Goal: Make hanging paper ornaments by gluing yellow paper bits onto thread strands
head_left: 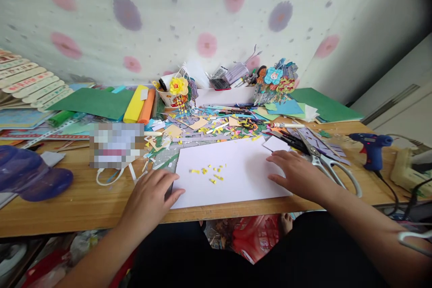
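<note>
A white sheet (232, 193) lies flat near the front edge of the table, with several small yellow paper scraps (216, 177) on its left half. My left hand (151, 193) rests at the sheet's left edge, thumb and fingers apart; a small dark patch shows in the gap between them, and I cannot make out what it is. At the right edge, my right hand (292, 171) lies over the sheet with fingers spread, holding nothing visible. Just beyond its fingertips is a small white card (276, 144). Large scissors (317, 157) with grey handles lie beside my right hand.
Coloured paper offcuts (216, 126) litter the table behind the sheet. A blue glue gun (373, 146) and a power strip (410, 168) are at the right. At the left are a purple translucent object (33, 175) and yellow (135, 104) and orange rolls (147, 107). Decorated containers (168, 98) stand behind.
</note>
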Demonstrator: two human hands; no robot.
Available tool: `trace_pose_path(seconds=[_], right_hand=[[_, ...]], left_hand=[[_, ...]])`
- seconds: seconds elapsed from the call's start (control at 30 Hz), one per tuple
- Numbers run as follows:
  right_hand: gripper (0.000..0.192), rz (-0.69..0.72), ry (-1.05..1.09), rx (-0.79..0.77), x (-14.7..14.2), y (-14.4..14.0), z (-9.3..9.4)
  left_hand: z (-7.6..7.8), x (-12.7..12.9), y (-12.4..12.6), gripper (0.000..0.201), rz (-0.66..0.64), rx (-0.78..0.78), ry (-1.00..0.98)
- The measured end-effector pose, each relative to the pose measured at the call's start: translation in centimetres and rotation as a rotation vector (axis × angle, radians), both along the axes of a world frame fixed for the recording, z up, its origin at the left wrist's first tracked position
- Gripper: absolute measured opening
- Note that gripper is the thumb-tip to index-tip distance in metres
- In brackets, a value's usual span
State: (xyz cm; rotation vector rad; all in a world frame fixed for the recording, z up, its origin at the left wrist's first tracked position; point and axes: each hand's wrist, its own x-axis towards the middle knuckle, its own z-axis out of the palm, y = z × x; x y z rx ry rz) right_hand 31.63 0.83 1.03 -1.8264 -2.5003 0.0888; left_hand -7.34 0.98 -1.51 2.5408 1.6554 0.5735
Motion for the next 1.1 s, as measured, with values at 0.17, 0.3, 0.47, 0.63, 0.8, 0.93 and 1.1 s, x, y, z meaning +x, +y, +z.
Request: trace_pose_path(seconds=[0.17,0.3,0.47,0.63,0.8,0.93,1.1], right_hand=[[0.056,0.265,0.097,-0.005,-3.6,-0.4,-0.9],[0.078,0.397,0.143,-0.095,-7.8,-0.7,-2.5],[0.080,0.529,0.230,-0.156,-10.6,0.6,-2.4],[0.081,0.491,0.197,-0.152,-11.1,2.5,-1.3],[0.067,0.753,0.133,-0.111,-14.6,4.2,-2.0],[0.052,0.709,0.046,-0.026,-16.2,8.8,-2.2],[0.039,0.181,0.018,0.205,-13.9,14.4,-0.6]], left_hand=[[0.9,2.4,2.3,0.024,-0.102,-0.065,0.123],[0.8,4.1,3.5,0.026,-0.143,-0.145,0.167],[1.0,4.1,5.4,0.025,-0.187,-0.197,0.099],[3.1,3.0,8.7,0.035,-0.141,-0.136,-0.021],[5.7,3.0,10.7,0.027,-0.029,0.053,-0.266],[4.9,2.8,11.1,0.024,-0.021,0.154,-0.313],[3.2,2.2,11.0,0.024,-0.099,0.146,-0.199]])
